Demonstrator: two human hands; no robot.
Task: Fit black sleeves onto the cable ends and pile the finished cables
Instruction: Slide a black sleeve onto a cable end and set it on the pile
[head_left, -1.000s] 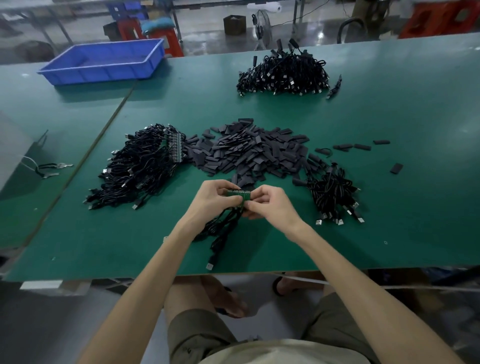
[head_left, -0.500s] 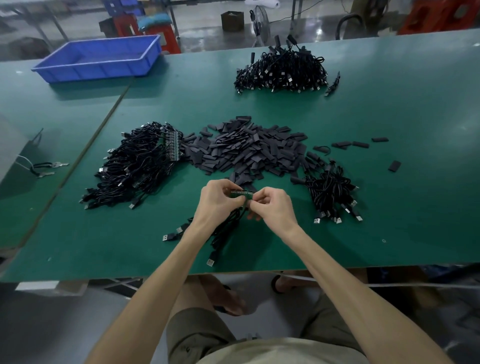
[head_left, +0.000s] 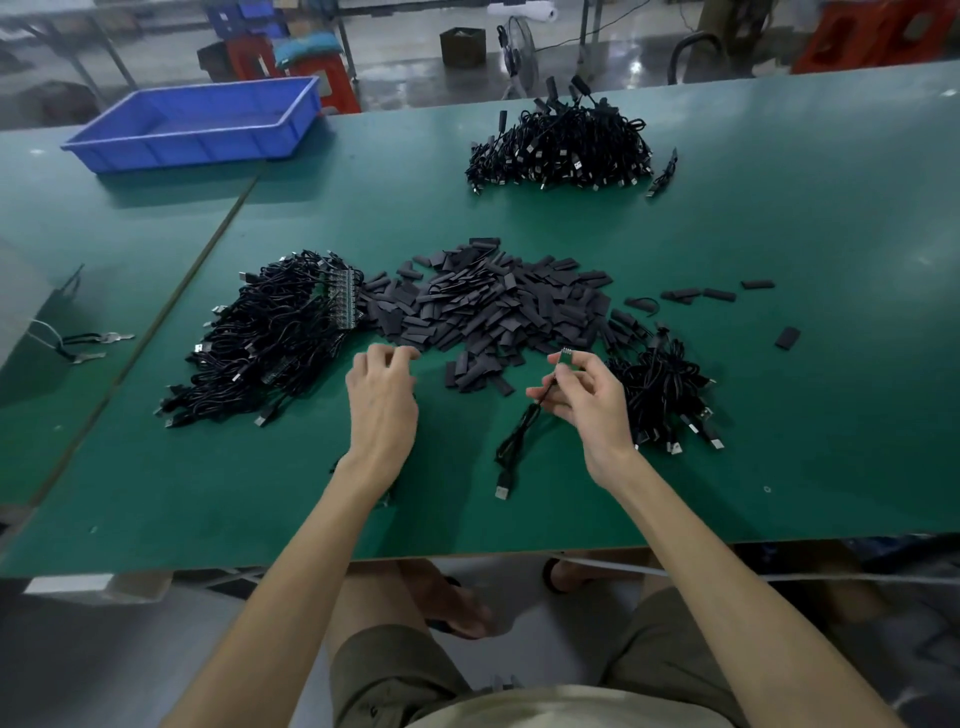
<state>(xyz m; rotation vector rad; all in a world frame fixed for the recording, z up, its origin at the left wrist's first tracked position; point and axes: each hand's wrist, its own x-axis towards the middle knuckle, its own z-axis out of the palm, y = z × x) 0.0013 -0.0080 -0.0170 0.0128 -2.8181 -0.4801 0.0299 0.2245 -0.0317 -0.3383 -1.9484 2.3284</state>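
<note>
My right hand (head_left: 587, 397) pinches the cable (head_left: 519, 436) near the table's (head_left: 789, 426) front edge, bare end up. My left hand (head_left: 382, 387) is loose and empty, so I should take just one from the sleeve pile (head_left: 488, 306)

Head-worn camera looks forward and down, close over the green table (head_left: 779, 415).

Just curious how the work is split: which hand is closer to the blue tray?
The left. The left hand is at the near edge of the sleeve pile, the blue tray far ahead to its left; the right hand, pinching a cable, is farther right.
</note>
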